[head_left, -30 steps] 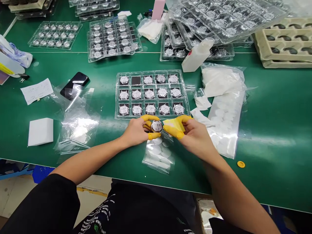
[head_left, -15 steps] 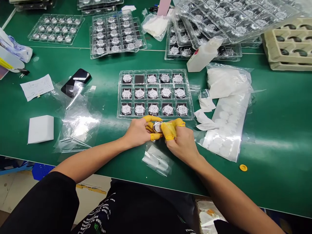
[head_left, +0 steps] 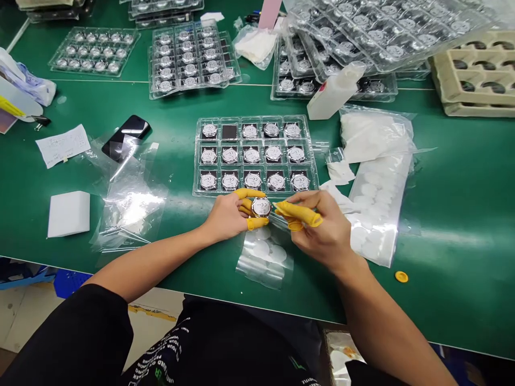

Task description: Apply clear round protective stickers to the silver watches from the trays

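Observation:
My left hand [head_left: 233,214], in yellow finger cots, grips a silver watch case [head_left: 261,207] by its edges, with the round printed back facing up. Just right of it is my right hand [head_left: 317,220], also in finger cots. Its fingers are pinched together, with a small pale tip showing at their ends that I cannot identify. Directly beyond the hands lies a clear tray [head_left: 194,174] of watch cases in rows; one back-row compartment shows only its black pad. Below the hands, a clear plastic sheet [head_left: 257,273] carries several round white film discs [head_left: 277,253].
To the right lie a bag of white discs [head_left: 374,214], crumpled white wipes [head_left: 341,172] and a loose yellow finger cot [head_left: 401,276]. A white bottle [head_left: 336,91] stands behind. Phone [head_left: 126,136], white block [head_left: 69,213] and plastic film [head_left: 129,209] are left. Stacked trays [head_left: 386,32] line the back.
My right hand has drawn back to the right from the watch case, uncovering its back and the discs on the sheet. My left hand keeps its hold in nearly the same place.

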`<state>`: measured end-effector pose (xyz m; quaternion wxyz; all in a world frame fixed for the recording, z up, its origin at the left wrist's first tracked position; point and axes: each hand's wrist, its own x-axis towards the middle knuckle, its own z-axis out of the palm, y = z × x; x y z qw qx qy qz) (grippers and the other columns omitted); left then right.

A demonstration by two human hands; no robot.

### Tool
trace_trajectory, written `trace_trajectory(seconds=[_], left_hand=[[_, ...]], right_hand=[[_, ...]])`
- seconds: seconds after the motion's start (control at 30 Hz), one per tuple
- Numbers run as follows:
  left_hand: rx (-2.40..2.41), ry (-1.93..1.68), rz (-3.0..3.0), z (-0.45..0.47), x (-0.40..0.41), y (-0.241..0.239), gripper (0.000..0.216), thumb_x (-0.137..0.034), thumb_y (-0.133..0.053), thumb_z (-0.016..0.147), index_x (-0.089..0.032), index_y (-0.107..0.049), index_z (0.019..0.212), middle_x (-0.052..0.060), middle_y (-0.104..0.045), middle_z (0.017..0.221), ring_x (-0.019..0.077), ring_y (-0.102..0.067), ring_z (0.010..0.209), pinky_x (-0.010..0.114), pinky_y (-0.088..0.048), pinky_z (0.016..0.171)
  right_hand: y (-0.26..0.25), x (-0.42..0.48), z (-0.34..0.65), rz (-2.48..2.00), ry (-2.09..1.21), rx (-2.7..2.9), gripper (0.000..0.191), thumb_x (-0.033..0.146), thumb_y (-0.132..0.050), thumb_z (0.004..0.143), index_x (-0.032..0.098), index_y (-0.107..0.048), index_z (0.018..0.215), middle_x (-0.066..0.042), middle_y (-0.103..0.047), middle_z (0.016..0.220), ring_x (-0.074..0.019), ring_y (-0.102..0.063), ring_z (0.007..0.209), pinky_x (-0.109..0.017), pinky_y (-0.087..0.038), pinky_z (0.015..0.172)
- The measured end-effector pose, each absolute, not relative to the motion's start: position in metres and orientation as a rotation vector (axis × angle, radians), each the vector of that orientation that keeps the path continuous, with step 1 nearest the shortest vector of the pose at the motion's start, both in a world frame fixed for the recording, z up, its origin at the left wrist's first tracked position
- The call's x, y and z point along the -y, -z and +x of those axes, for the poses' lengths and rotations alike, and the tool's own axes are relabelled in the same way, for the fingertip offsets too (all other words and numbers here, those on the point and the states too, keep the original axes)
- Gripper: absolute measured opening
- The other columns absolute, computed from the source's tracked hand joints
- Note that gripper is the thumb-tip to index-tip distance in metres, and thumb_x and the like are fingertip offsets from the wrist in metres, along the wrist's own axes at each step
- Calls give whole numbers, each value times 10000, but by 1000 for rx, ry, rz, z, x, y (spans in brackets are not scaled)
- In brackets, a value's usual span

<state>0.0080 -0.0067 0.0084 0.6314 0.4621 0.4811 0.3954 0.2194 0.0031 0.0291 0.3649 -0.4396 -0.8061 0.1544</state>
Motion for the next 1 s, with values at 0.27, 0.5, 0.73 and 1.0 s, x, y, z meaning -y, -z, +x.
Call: trace_trajectory(seconds=[0.27,0.5,0.73,1.0], left_hand=[[-1116,-867,1031,8,5,-11,628,-131,-879,567,-141,-704,1170,-14,-693,744,80,-617,644,213,-539,630],[-1059,-834,1056,7,7,-9,646,-141,-884,560,-145,-703,1180,-14,-681,756,84,-609,654,219,-522,632],[-1073,-872,1061,5,3,-10,616,-210,-905,594,-164,-708,1176,-81,-497,628,46,-403,547,216,-403,539],[-976,-855,1226,9,7,-4,575,-246,-859,678,-207,-708,1232,-15,-703,804,95,-646,707,255,-568,743]], right_hand=[[-27,-1,208,-800,-362,2139,322,61,-577,778,321,-729,890,-11,-717,759,-210,-666,761,-391,-537,667],[-43,-7,217,-1072,-973,2028,121,346,-691,852,264,-724,769,-26,-668,710,-180,-592,630,-348,-492,577],[-44,-21,257,-1531,-668,2004,476,435,-706,839,252,-662,1277,-138,-694,1134,-343,-617,1124,-571,-488,987],[-30,-3,224,-1389,-1064,1895,280,503,-714,852,244,-680,952,-41,-699,850,-184,-591,731,-338,-487,675]])
